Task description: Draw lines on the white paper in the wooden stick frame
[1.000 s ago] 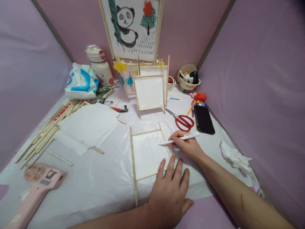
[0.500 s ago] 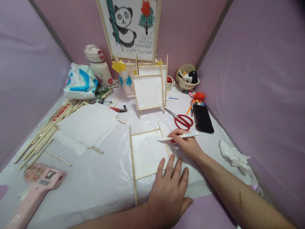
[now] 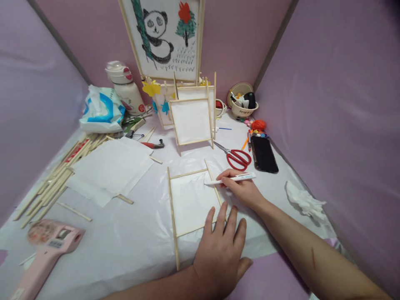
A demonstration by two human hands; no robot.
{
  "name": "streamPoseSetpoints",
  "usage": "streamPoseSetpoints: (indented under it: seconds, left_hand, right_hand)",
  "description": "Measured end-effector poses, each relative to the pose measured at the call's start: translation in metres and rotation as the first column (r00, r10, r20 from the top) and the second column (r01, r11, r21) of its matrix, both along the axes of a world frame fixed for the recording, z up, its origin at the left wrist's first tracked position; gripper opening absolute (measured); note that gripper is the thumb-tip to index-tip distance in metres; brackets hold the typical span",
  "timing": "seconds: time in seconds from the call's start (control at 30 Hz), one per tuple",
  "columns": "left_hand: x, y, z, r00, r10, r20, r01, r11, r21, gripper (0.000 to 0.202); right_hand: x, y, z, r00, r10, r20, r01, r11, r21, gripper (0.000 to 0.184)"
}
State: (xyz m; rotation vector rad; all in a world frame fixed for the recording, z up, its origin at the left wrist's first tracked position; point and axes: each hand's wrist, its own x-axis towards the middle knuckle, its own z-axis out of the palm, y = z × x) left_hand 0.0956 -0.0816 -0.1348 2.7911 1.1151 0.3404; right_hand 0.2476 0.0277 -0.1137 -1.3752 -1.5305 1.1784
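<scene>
Between the fingers of my right hand (image 3: 239,187) is a white pen (image 3: 237,178), its tip at the upper right of a white sheet (image 3: 190,208). Fine dark strokes show on the sheet near the tip. Thin wooden sticks form a frame (image 3: 172,216) around this sheet, which lies on the table. My left hand (image 3: 220,246) rests with fingers spread over the frame's lower right corner, hiding that corner. Just beyond stands a small stick frame (image 3: 191,121) with a blank white panel. Red-handled scissors (image 3: 238,159) lie beyond my right hand.
A black phone (image 3: 264,154) and crumpled tissue (image 3: 304,202) lie at the right. On the left are wooden sticks (image 3: 46,192), loose white sheets (image 3: 109,168) and a pink handheld device (image 3: 51,250). Behind stand a framed panda drawing (image 3: 170,39), a bottle (image 3: 126,89) and a bowl (image 3: 245,110).
The whole view has shifted slightly, so things appear a little further left. The pen tip remains near the same part of the sheet, and my left hand stays on the frame.
</scene>
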Motion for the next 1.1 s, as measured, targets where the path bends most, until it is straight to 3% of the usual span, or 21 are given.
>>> streamPoseSetpoints:
  seconds: [0.13, 0.97, 1.1]
  left_hand:
    - [0.0002, 0.0002, 0.0004, 1.0, 0.001, 0.001, -0.001, 1.0, 0.009, 0.065]
    - [-0.0001, -0.0004, 0.0006, 1.0, 0.002, -0.016, -0.002, 1.0, -0.011, 0.065]
    - [-0.0001, -0.0011, -0.0009, 1.0, 0.005, -0.009, -0.005, 1.0, -0.006, 0.064]
  right_hand:
    - [0.0012, -0.0003, 0.0016, 0.999, 0.028, -0.019, -0.029, 0.999, -0.046, 0.016]
    - [0.0046, -0.0006, -0.0002, 0.997, 0.068, -0.046, -0.069, 0.997, -0.027, 0.014]
    - [0.0067, 0.0003, 0.0003, 0.993, 0.018, -0.113, -0.021, 0.999, -0.026, 0.016]
